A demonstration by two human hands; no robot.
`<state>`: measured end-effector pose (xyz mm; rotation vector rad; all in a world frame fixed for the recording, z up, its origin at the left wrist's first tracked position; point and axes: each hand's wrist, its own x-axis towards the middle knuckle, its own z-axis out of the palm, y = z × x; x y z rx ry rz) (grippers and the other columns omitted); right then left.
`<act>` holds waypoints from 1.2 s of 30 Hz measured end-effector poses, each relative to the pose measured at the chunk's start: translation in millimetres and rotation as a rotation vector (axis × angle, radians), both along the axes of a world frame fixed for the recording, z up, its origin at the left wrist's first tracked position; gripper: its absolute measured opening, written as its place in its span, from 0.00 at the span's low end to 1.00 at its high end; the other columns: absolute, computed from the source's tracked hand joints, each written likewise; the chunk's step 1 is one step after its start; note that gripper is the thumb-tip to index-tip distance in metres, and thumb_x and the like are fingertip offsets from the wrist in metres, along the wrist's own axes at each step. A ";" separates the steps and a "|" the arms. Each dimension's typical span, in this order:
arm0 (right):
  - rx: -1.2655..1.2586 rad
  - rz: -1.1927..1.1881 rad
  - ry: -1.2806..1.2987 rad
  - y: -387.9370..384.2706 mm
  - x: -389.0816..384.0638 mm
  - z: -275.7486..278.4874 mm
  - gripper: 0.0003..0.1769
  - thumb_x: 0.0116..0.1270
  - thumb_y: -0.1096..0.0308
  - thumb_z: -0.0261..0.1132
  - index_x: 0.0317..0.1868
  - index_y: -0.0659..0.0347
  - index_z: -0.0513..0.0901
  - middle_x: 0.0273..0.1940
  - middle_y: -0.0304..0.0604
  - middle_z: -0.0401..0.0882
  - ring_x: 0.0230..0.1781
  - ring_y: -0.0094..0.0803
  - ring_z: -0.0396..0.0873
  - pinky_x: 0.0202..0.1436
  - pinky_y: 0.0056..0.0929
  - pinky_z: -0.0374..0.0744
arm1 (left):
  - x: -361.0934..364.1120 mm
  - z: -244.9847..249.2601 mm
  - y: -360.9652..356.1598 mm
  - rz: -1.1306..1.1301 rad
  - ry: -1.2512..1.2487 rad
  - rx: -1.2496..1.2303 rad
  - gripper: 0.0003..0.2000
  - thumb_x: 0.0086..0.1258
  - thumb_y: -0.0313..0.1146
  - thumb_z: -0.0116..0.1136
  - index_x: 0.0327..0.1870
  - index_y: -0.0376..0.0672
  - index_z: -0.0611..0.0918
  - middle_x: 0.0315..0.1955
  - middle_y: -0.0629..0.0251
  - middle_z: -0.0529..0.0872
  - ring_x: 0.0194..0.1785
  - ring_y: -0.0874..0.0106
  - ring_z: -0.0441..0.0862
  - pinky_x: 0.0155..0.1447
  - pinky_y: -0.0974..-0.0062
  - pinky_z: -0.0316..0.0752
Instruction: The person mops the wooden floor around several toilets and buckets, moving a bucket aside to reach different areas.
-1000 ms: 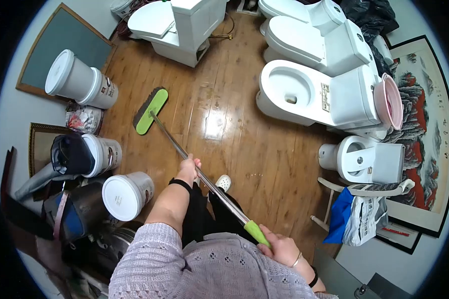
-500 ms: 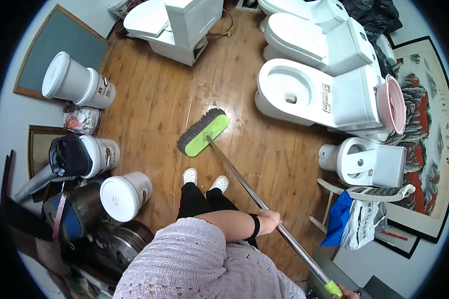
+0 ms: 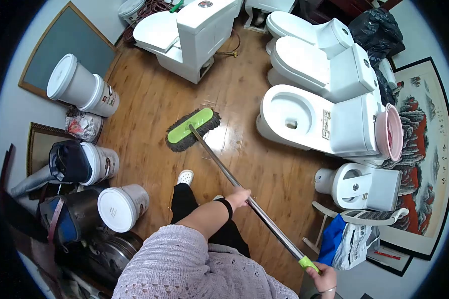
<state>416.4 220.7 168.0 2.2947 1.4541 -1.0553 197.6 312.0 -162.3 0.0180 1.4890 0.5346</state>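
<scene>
A mop [image 3: 192,127] with a green head and a shaggy grey-brown fringe lies against the wood floor ahead of me. Its long metal handle slants down to the lower right. My left hand [image 3: 238,196], with a black band near the wrist, is wrapped round the middle of that handle. Lower right, my right hand [image 3: 324,277] grips the green end of the handle. A shiny wet-looking patch shows on the boards beside the mop head.
A white toilet [image 3: 304,119] and several others line the right side, one carrying a pink basin [image 3: 390,132]. Another toilet [image 3: 184,45] stands at the back. White buckets [image 3: 122,207] are along the left. Near the right wall is a chair [image 3: 334,214] with bags.
The mop head has shifted left and turned, its fringe now showing all round. Both hands have moved left and upward with the handle, and my right hand has come more into view.
</scene>
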 end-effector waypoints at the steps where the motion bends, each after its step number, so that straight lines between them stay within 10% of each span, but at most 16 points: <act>1: -0.022 0.028 -0.011 19.6 -24.4 -2.7 0.12 0.45 0.64 0.61 0.31 0.60 0.78 0.23 0.47 0.76 0.23 0.28 0.75 0.27 0.23 0.70 | -21.5 7.6 15.9 0.006 0.002 -0.006 0.09 0.51 0.27 0.48 0.31 0.31 0.67 0.22 0.54 0.74 0.21 0.63 0.75 0.20 0.68 0.73; 21: 0.127 0.570 0.045 266.0 -402.9 -103.8 0.21 0.49 0.48 0.54 0.21 0.60 0.77 0.14 0.52 0.70 0.18 0.47 0.71 0.23 0.36 0.70 | -440.9 -92.4 237.0 0.418 0.262 0.047 0.09 0.52 0.30 0.50 0.26 0.32 0.70 0.15 0.58 0.73 0.14 0.68 0.72 0.16 0.71 0.69; 31: 0.193 0.747 0.213 373.4 -639.9 -224.0 0.21 0.53 0.50 0.50 0.30 0.61 0.74 0.22 0.56 0.72 0.22 0.49 0.72 0.27 0.38 0.71 | -621.5 -58.5 302.9 0.765 0.260 0.253 0.08 0.54 0.24 0.49 0.32 0.37 0.64 0.17 0.62 0.69 0.15 0.69 0.70 0.16 0.71 0.69; 33: 0.088 0.763 0.361 374.2 -659.7 -256.2 0.21 0.54 0.50 0.50 0.32 0.61 0.73 0.20 0.51 0.73 0.18 0.43 0.73 0.25 0.33 0.71 | -642.0 -72.9 296.9 0.537 0.611 0.313 0.09 0.54 0.27 0.50 0.33 0.39 0.65 0.22 0.62 0.71 0.16 0.70 0.71 0.19 0.72 0.70; 36: -0.360 0.467 0.502 361.1 -646.1 -256.2 0.21 0.55 0.49 0.50 0.35 0.60 0.72 0.15 0.43 0.72 0.13 0.33 0.71 0.21 0.27 0.70 | -641.0 -54.6 281.7 0.507 0.377 0.182 0.11 0.49 0.27 0.55 0.32 0.37 0.68 0.23 0.59 0.75 0.24 0.69 0.75 0.22 0.73 0.71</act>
